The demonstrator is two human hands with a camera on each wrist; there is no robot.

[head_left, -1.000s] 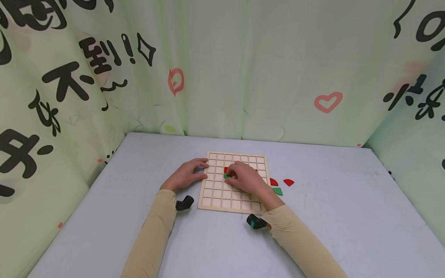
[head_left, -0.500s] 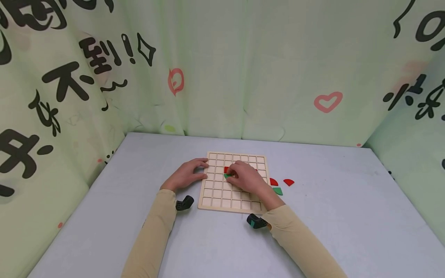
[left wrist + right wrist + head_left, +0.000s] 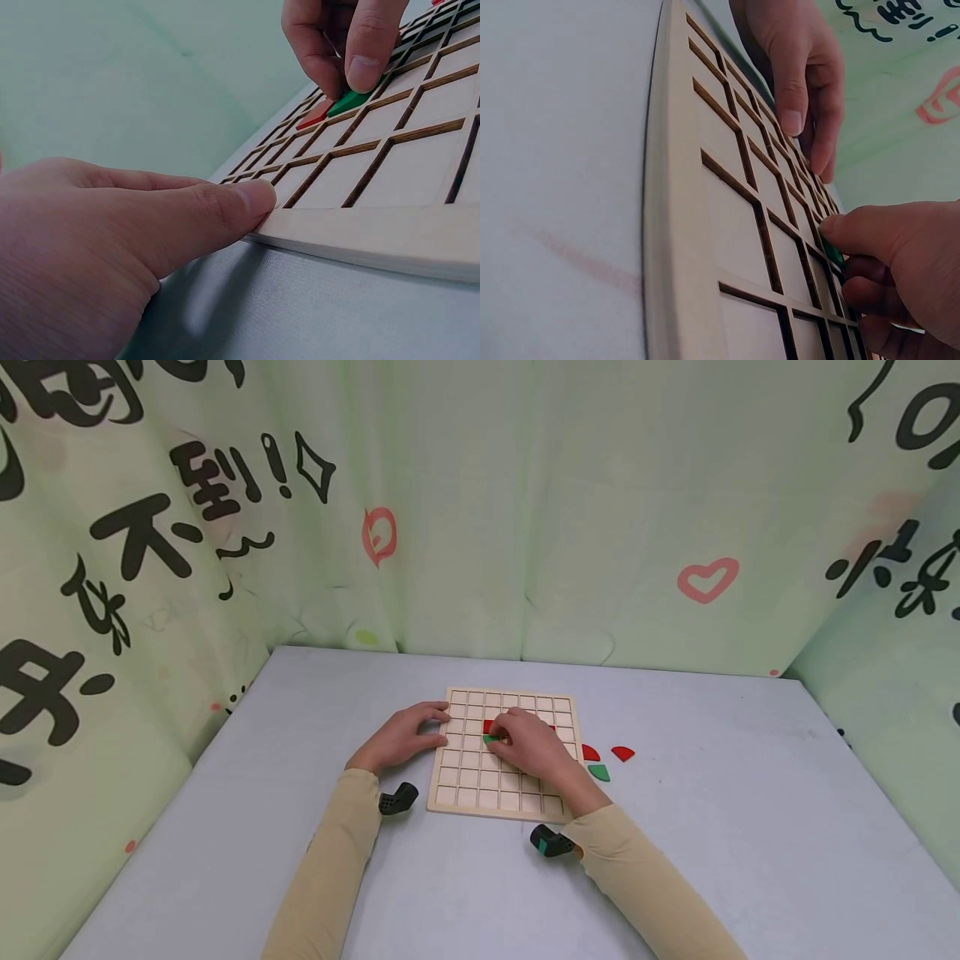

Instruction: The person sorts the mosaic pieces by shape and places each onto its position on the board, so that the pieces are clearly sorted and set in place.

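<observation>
A square wooden board [image 3: 468, 778] with a grid of recessed cells lies on the table. My left hand [image 3: 405, 737] rests at its left edge, fingers extended; in the left wrist view the thumb [image 3: 251, 196] touches the rim. Over the middle of the board, my right hand [image 3: 534, 745] pinches a small green piece [image 3: 346, 103] between thumb and finger, at a cell. Just behind that piece sits a red piece [image 3: 488, 727]. More red shows at the far side of the right hand, which covers much of the board's centre.
Right of the board lie a red quarter-circle piece [image 3: 591, 752], a red fan-shaped piece [image 3: 623, 753] and a green quarter-circle piece [image 3: 599, 772]. The white-covered table [image 3: 720, 827] is bounded at the back and sides by a pale green curtain [image 3: 465, 527] with printed characters.
My right wrist has shifted very slightly, while its fingers stay at the green piece, which shows a slightly different outline. The left hand and the board have kept their places.
</observation>
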